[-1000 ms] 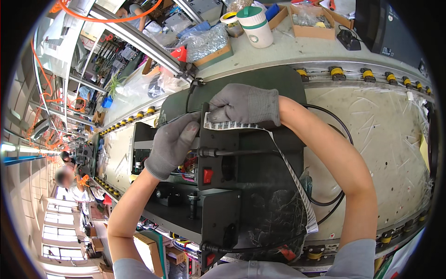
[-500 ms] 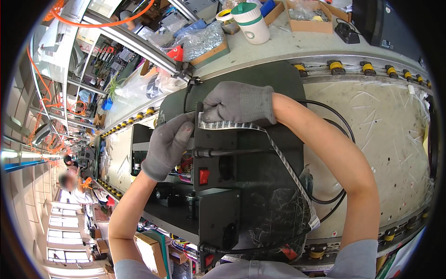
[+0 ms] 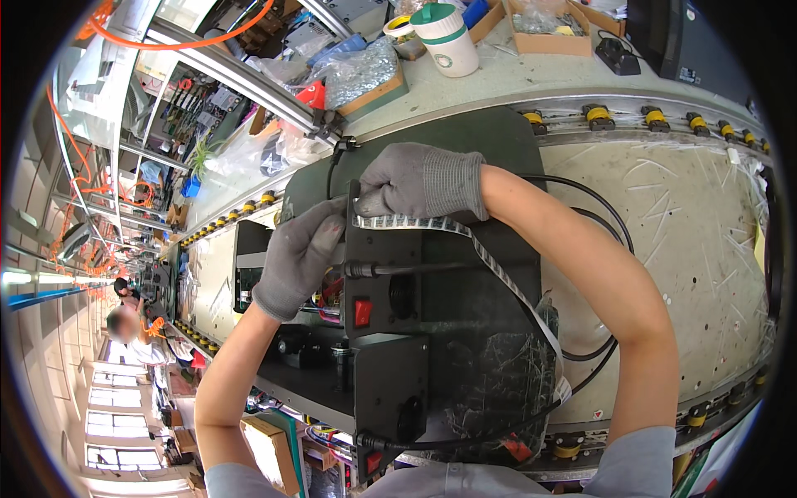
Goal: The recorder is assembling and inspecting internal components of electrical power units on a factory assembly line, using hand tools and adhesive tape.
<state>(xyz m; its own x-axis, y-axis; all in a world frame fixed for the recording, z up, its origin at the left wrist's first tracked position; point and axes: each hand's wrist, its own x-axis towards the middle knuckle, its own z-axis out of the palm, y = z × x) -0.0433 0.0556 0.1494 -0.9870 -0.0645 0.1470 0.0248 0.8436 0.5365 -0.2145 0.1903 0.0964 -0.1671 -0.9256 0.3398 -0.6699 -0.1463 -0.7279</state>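
My right hand (image 3: 422,181), in a grey glove, is closed around the upper end of a strip of small printed labels (image 3: 423,222). The strip trails down to the right over the dark mat. At the upper edge of a black metal end panel (image 3: 359,249) sits my left hand (image 3: 300,259), also gloved, its thumb and fingers pressed together; whatever they pinch is hidden. The panel carries a red rocker switch (image 3: 363,313) and a plugged-in black power cable (image 3: 415,269). Nearer me stands a second black housing (image 3: 390,386) of the same kind.
Dark green boards (image 3: 490,141) lie under the housings on a roller conveyor (image 3: 656,119). Black cables (image 3: 618,228) loop to the right. Beyond stand a white canister (image 3: 446,41) with a green lid and a cardboard box (image 3: 550,33). A person (image 3: 137,328) is far left.
The lower end of the label strip has shifted and twisted slightly. Both hands stay almost where they were, at the panel's top edge.
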